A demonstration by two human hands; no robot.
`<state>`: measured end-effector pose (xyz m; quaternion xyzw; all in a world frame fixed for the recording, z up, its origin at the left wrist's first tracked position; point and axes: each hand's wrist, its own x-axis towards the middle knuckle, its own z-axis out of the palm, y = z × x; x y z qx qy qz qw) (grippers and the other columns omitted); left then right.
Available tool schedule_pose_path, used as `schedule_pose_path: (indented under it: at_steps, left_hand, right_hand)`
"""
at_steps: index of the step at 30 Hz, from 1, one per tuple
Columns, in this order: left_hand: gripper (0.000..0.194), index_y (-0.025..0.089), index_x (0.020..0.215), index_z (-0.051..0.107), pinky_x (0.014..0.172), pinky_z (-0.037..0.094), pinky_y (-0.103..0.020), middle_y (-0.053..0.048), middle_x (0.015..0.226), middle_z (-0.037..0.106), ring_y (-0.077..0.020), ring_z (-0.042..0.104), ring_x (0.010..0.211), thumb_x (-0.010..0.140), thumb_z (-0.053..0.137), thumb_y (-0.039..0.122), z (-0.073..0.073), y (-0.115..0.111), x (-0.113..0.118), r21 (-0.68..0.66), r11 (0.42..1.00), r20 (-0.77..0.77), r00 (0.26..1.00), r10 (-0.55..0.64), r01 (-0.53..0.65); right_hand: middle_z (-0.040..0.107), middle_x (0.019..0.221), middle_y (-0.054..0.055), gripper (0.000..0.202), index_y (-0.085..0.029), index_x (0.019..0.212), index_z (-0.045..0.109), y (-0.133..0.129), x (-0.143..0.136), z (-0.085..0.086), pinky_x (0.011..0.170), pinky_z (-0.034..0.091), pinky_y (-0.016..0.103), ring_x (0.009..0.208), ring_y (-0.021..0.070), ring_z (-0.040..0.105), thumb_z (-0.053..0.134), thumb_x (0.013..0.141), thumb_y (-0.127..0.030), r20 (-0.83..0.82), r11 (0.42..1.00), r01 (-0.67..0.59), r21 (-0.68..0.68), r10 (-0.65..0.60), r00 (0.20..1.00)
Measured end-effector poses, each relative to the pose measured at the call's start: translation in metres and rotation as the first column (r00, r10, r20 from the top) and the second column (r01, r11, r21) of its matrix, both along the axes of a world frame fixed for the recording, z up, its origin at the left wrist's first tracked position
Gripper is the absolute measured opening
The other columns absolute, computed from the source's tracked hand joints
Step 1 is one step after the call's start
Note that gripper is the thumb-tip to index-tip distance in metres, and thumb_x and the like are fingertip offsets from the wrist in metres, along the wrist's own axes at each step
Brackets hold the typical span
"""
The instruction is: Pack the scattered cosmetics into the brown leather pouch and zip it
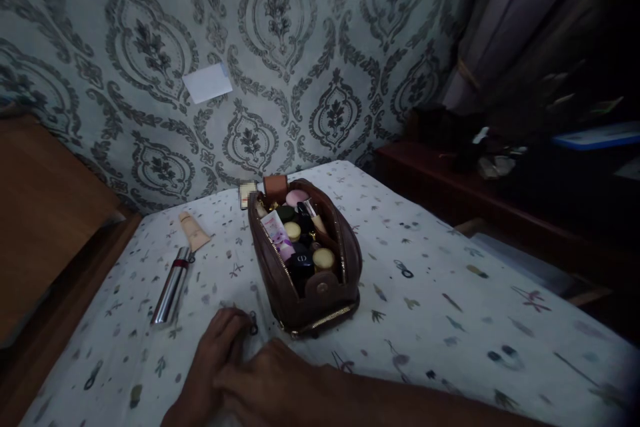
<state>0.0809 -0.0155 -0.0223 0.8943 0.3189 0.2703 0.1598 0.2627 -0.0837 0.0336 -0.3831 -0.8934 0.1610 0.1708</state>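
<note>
My left hand (223,337) rests low on the patterned sheet, its fingers loosely bent with nothing visible in them. My right hand (273,373) reaches across from the right, a finger stretched out against my left hand near the wrist; it holds nothing I can see. Just beyond stands a brown makeup bag (270,300), unzipped and packed with cosmetics. Among them are a pink-and-white packet (277,235), a round gold-lidded jar (323,259), a black case (301,264) and a pink round item (297,198). The bag's lower contents are hidden.
Left of the bag lie a silver cylinder (171,290) with a dark red band and a beige tube (193,232). A small checked item (247,194) sits behind the bag. Patterned wallpaper (280,13) rises behind, a brown panel (45,207) at left, dark red furniture (430,170) at right.
</note>
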Motion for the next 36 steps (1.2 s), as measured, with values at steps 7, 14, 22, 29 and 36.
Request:
schedule_pose_path:
  at_steps: [7,14,22,29,36]
  left_hand:
    - [0.022,0.021,0.097,0.065,0.087,0.051,-0.039,-0.01,0.101,0.069,-0.0272,0.063,0.099,0.09,0.046,0.031,0.028,0.052,-0.051,0.177,0.91,-0.014,0.924,0.382,-0.374]
    - [0.041,0.017,0.1,0.06,0.076,0.052,-0.04,-0.014,0.099,0.068,-0.0287,0.065,0.092,0.082,0.04,0.049,0.039,0.107,-0.098,0.047,0.703,-0.017,0.703,0.711,-0.71]
    - [0.055,0.021,0.095,0.062,0.064,0.048,-0.032,-0.002,0.074,0.068,-0.024,0.065,0.072,0.071,0.053,0.07,0.033,0.126,-0.096,-0.17,0.657,-0.209,0.679,0.704,-0.734]
    - [0.05,0.023,0.088,0.063,0.064,0.044,-0.032,0.0,0.068,0.065,-0.0253,0.064,0.071,0.057,0.072,0.061,0.034,0.129,-0.089,-0.292,0.622,-0.252,0.686,0.683,-0.727]
    - [0.061,0.017,0.095,0.067,0.067,0.045,-0.029,-0.001,0.077,0.066,-0.0223,0.062,0.078,0.059,0.071,0.066,0.049,0.107,-0.092,-0.558,0.597,-0.049,0.741,0.669,-0.576]
  right_hand:
    - [0.058,0.058,-0.006,0.033,-0.018,0.113,0.066,0.028,-0.021,-0.052,0.062,0.042,0.021,0.056,0.0119,0.056,0.049,0.085,-0.013,-0.477,0.819,0.147,-0.555,-0.458,0.75]
    - [0.063,0.072,0.0,0.029,-0.019,0.111,0.069,0.02,-0.013,-0.058,0.074,0.042,0.026,0.076,0.0172,0.058,0.05,0.089,-0.022,-0.486,0.904,0.122,-0.41,-0.33,0.809]
    - [0.067,0.076,0.002,0.029,-0.018,0.112,0.07,0.018,-0.011,-0.05,0.077,0.042,0.027,0.079,0.019,0.06,0.049,0.091,-0.022,-0.384,0.901,0.134,-0.413,-0.306,0.871]
    - [0.075,0.083,0.005,0.028,-0.019,0.108,0.072,0.015,-0.013,-0.049,0.076,0.043,0.027,0.081,0.0192,0.066,0.051,0.091,-0.021,-0.356,0.928,0.144,-0.345,-0.271,0.894]
    - [0.078,0.092,0.008,0.029,-0.018,0.108,0.074,0.003,-0.019,-0.051,0.079,0.046,0.027,0.084,0.0202,0.07,0.053,0.088,-0.018,-0.346,0.923,0.127,-0.363,-0.26,0.901]
